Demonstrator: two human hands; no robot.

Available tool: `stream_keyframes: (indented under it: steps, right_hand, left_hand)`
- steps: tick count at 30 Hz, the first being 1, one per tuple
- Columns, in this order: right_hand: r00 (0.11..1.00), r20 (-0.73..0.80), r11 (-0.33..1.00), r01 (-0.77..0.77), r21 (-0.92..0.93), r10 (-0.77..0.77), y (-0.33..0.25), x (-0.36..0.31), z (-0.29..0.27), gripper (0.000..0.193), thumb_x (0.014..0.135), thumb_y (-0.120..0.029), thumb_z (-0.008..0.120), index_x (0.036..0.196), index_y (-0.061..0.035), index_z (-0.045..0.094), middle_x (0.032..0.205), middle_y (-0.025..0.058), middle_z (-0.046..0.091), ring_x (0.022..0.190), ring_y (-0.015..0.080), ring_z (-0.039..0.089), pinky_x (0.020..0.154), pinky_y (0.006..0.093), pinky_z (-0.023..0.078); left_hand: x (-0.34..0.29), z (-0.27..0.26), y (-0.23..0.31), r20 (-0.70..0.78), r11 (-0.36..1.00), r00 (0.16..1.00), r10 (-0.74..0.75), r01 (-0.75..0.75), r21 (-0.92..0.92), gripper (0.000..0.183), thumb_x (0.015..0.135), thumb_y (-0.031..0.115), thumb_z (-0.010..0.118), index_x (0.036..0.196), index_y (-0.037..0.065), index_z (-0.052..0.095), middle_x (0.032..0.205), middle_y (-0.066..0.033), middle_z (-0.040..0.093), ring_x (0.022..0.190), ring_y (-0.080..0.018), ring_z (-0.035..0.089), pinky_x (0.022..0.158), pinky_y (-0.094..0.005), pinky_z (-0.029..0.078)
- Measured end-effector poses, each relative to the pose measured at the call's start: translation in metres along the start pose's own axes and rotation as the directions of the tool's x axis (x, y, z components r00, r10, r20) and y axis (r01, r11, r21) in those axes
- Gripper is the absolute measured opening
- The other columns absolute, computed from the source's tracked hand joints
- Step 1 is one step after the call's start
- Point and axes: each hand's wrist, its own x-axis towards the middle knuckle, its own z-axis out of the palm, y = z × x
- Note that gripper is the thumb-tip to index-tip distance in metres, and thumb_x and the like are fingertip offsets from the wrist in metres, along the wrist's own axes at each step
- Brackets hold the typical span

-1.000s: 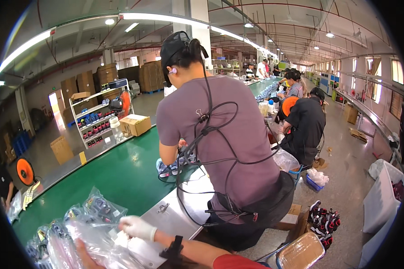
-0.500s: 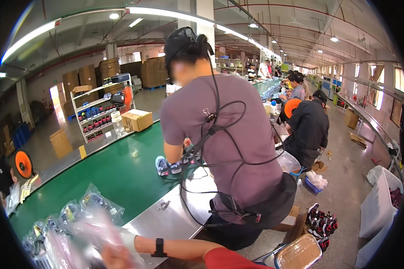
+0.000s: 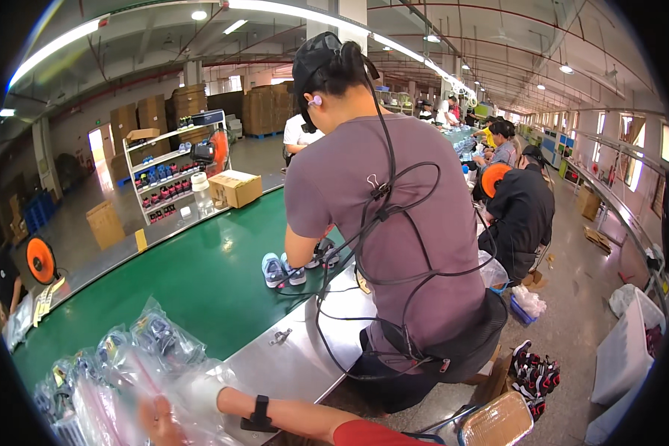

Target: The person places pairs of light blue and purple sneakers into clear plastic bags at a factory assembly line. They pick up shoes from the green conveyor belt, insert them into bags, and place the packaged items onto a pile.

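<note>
My right hand (image 3: 202, 392), in a white glove with a dark band at the wrist, comes in from the lower right. It is among clear plastic bags, and its fingers are hidden by the film. Near the bottom edge, my left hand (image 3: 160, 422) is blurred, with bare fingers closed on a clear plastic bag (image 3: 143, 375) with a pinkish strip. Just beyond both hands, several bagged shoes (image 3: 163, 338) lie in a row on the green belt (image 3: 193, 275).
A person in a mauve shirt (image 3: 416, 201) stands close on the right, cables down the back, handling blue-grey shoes (image 3: 282, 269). A metal ledge (image 3: 297, 349) edges the belt. Across it are a cardboard box (image 3: 235, 188) and a shoe rack (image 3: 160, 175). Loose dark shoes (image 3: 531, 375) lie at lower right.
My left hand has moved a little left, away from my gloved right hand. The plastic between them looks more spread. The view has shifted slightly.
</note>
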Motion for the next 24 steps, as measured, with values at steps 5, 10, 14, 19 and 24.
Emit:
stream_keyframes:
  steps: [5,10,14,19,24]
  right_hand:
    - [0.955,-0.093,0.751,0.280,0.598,-0.282,-0.008,-0.058,-0.051,0.022,0.083,-0.017,0.057,0.091,0.0017,0.064,0.079,0.0156,0.065,0.078,0.0225,0.064,0.071,0.0325,0.049]
    - [0.963,-0.262,0.298,0.268,0.916,-0.060,0.030,-0.067,-0.056,0.021,0.092,-0.018,0.055,0.102,-0.0006,0.061,0.087,0.0044,0.064,0.083,0.0108,0.060,0.075,0.0254,0.048]
    - [0.847,-0.403,0.511,0.190,0.838,0.347,0.077,-0.047,-0.028,0.023,0.092,-0.019,0.054,0.103,0.0000,0.060,0.086,0.0051,0.065,0.083,0.0114,0.060,0.075,0.0253,0.047]
    - [0.791,-0.359,0.725,-0.149,0.673,0.496,0.117,-0.040,0.016,0.023,0.093,-0.021,0.052,0.100,-0.0008,0.061,0.085,0.0037,0.065,0.081,0.0110,0.060,0.075,0.0249,0.047]
    - [0.788,-0.317,0.596,-0.077,0.799,0.528,0.145,-0.034,0.065,0.020,0.093,-0.019,0.053,0.096,-0.0017,0.062,0.083,0.0024,0.065,0.076,0.0093,0.059,0.072,0.0242,0.048]
  left_hand:
    - [-0.007,-0.020,0.008,-0.117,0.971,0.982,-0.150,0.123,-0.207,0.056,0.090,0.024,0.059,0.134,-0.003,0.037,0.122,-0.0187,0.051,0.104,-0.0182,0.050,0.090,-0.0316,0.043]
    - [0.006,-0.025,-0.040,-0.207,0.952,0.960,-0.187,0.126,-0.278,0.052,0.090,0.027,0.057,0.131,-0.002,0.040,0.119,-0.0163,0.052,0.103,-0.0184,0.051,0.089,-0.0316,0.043]
    - [0.012,-0.020,-0.067,-0.203,0.931,0.955,-0.216,0.138,-0.339,0.050,0.091,0.029,0.056,0.128,-0.001,0.043,0.117,-0.0143,0.053,0.103,-0.0185,0.051,0.088,-0.0316,0.043]
    - [0.016,-0.011,-0.109,-0.166,0.896,0.953,-0.252,0.165,-0.413,0.047,0.091,0.032,0.054,0.125,0.000,0.046,0.114,-0.0119,0.054,0.102,-0.0187,0.052,0.088,-0.0316,0.043]
    - [0.006,-0.012,-0.157,-0.115,0.852,0.951,-0.288,0.199,-0.485,0.045,0.092,0.034,0.052,0.122,0.001,0.049,0.111,-0.0094,0.055,0.101,-0.0188,0.053,0.087,-0.0316,0.043]
